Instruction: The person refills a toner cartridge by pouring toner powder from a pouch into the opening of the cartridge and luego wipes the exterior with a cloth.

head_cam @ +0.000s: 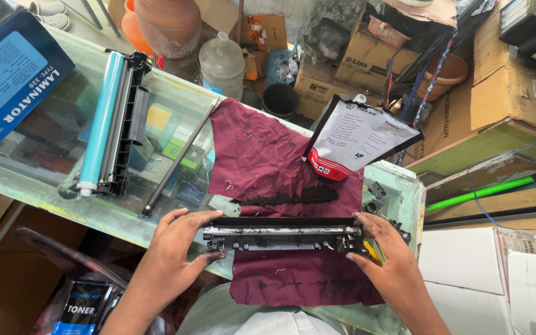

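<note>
- The left hand (pixel 178 248) is gripping the left end of one long black cartridge housing (pixel 283 234); its grip is closing around that end, thumb lying on top and fingertips (pixel 213 255) smudged black underneath.
- The right hand (pixel 387 251) is clasping the right end of the same housing, fingers curling over the top edge, so both hands are holding the one part level across the near edge of the bench (pixel 44 186).
- The housing is lying on one maroon cloth (pixel 262 155), which is spreading from the near edge toward the far side and carrying a dark streak of black powder (pixel 286 197) just beyond the housing.
- One white-and-black toner pouch (pixel 358 139) with a red bottom band is resting at the far right corner of the cloth, tilting slightly.
- A few small black parts (pixel 376 193) are sitting on the bench just right of the cloth, near the right hand.
- To the left, one thin dark metal rod (pixel 180 158) is lying diagonally on the glass top.
- Further left, one black drum unit (pixel 128 124) with a single blue-green roller (pixel 99 124) is lying lengthwise.
- One blue box (pixel 7 80) is sitting at the far left corner.
- One clear plastic jug (pixel 221 62) and one clay pot (pixel 167 25) are standing beyond the bench.
- One dark packet (pixel 82 307) is lying below the bench, near left.
</note>
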